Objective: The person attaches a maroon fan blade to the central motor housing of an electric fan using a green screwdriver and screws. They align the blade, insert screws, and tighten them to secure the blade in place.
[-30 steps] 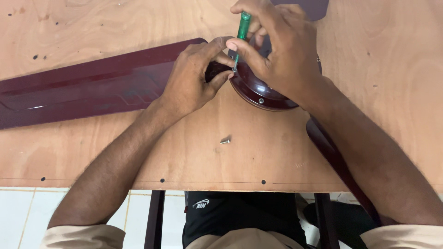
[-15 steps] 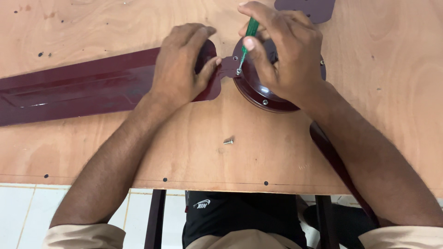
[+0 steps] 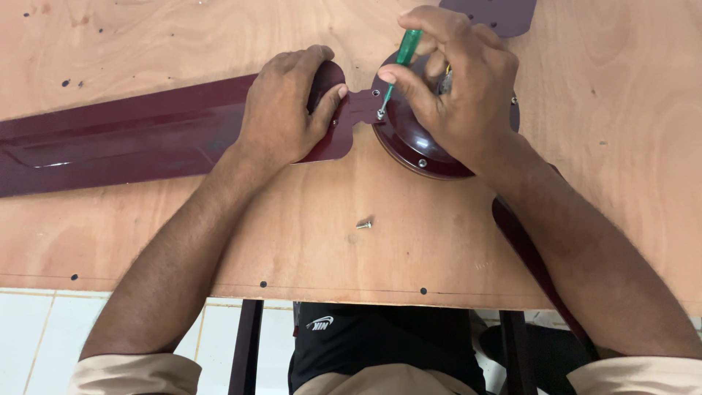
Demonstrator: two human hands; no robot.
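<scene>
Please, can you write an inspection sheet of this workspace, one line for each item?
Surface: plywood table, small dark holes.
Job's things: maroon fan blade lying flat, meeting round fan hub; green screwdriver tip at a hub screw.
Clutter: loose screw on the wood.
Grippers: left hand presses the blade end; right hand fingers hold the screwdriver.
Cables: nothing seen.
Surroundings: white tiled floor, dark table legs.

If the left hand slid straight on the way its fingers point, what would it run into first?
The left hand lies on the dark red fan blade, fingers pointing right. Straight on, it would likely first meet the blade's bracket tab, then the screwdriver tip and the round fan hub.
</scene>
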